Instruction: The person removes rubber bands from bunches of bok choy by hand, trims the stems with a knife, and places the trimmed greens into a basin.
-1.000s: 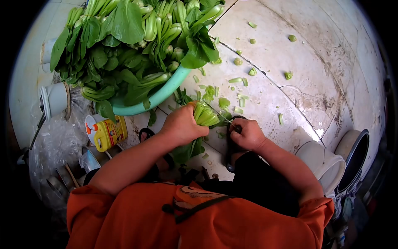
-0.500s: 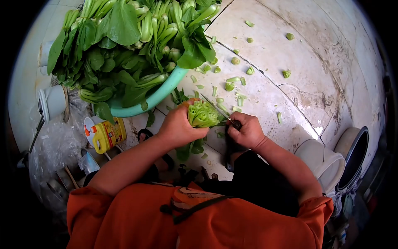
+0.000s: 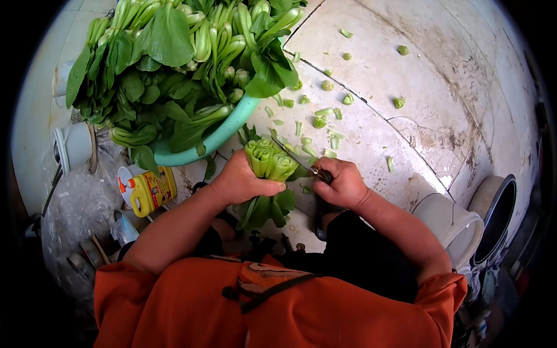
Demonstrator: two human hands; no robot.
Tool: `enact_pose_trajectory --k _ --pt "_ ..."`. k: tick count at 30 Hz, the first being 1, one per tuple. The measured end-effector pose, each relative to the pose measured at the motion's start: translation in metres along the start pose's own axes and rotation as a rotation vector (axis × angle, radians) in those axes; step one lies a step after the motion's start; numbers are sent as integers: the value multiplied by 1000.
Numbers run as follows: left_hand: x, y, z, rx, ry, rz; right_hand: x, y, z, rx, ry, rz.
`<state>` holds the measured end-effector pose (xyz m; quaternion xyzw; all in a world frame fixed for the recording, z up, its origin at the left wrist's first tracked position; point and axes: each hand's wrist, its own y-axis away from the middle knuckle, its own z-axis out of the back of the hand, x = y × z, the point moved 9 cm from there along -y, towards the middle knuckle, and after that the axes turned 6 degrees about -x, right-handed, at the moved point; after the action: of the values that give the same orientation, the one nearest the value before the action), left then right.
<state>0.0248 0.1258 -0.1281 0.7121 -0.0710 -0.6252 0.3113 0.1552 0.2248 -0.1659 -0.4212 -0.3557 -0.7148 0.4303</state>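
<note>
Presently, left hand (image 3: 246, 181): closed around a bunch of bok choy (image 3: 271, 160), thumb laid across its near side; the bunch stands in front of the person, stem ends up.
Right hand (image 3: 341, 184): fingers curled firmly around the dark handle of a knife (image 3: 291, 153).
Blade: narrow metal, slanting along the bunch's right edge; touching or just clear, I cannot tell.
Clean trimming: probably best with the stem ends held level, the left thumb kept below the cutting line, and short, controlled strokes.
Stems: pale green, crisp-looking, their curved ends nested like layered rings.
Leaves (image 3: 267, 212): darker, broad and soft-looking, spilling below the left hand.
Tub (image 3: 232, 130): smooth turquoise rim, heaped with more bok choy (image 3: 203, 43).
Floor (image 3: 429, 104): pale, stained tile, one piece cracked, strewn with stubby cut bases (image 3: 319, 122) and stem slivers (image 3: 390, 164).
</note>
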Motion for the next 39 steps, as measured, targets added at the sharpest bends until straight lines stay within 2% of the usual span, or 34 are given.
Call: enact_pose_trajectory --k 4,7,9,10,14,16,17,19,24,26,27,30,32,33,35,37,39 --pt "4 2 -2 51 54 -33 3 1 -4 13 16 57" --pt "14 9 -19 149 70 86 13 -3 -5 -11 29 101" --pt "32 18 -44 374 -50 197 25 -10 -7 -11 -7 172" --pt "30 20 -49 370 -8 206 33 -10 -7 -13 -44 244" --pt "25 17 -45 348 101 199 25 -9 -2 -41 -56 224" --pt "9 15 -42 350 102 89 -3 -5 -6 -8 -89 -30" --pt "7 15 -41 350 91 76 -5 -2 -6 -17 -84 -17" --pt "10 15 -40 332 110 100 -28 3 -7 -9 21 -186" --pt "-10 2 -29 178 169 27 -67 18 -6 -12 33 -387" --pt "-7 -5 -16 29 334 155 -93 27 -7 -63 -45 -492" --pt "-19 -10 -15 26 329 137 -103 31 -6 -75 -43 -548" --pt "-82 -39 -3 -126 629 140 -103 34 4 -120 39 -524" --pt "-152 -77 15 -94 764 3 -114 38 -4 -69 59 -567" --pt "-202 -85 14 55 944 0 -116 39 -6 -43 46 -593" --pt "-284 -106 61 -46 850 -321 -117 39 -11 -39 43 -583" --pt "-286 -104 96 -419 618 -254 -116 34 -10 -35 37 -570" --pt "-269 -97 104 -471 515 -224 -119 33 -14 -22 17 -577"
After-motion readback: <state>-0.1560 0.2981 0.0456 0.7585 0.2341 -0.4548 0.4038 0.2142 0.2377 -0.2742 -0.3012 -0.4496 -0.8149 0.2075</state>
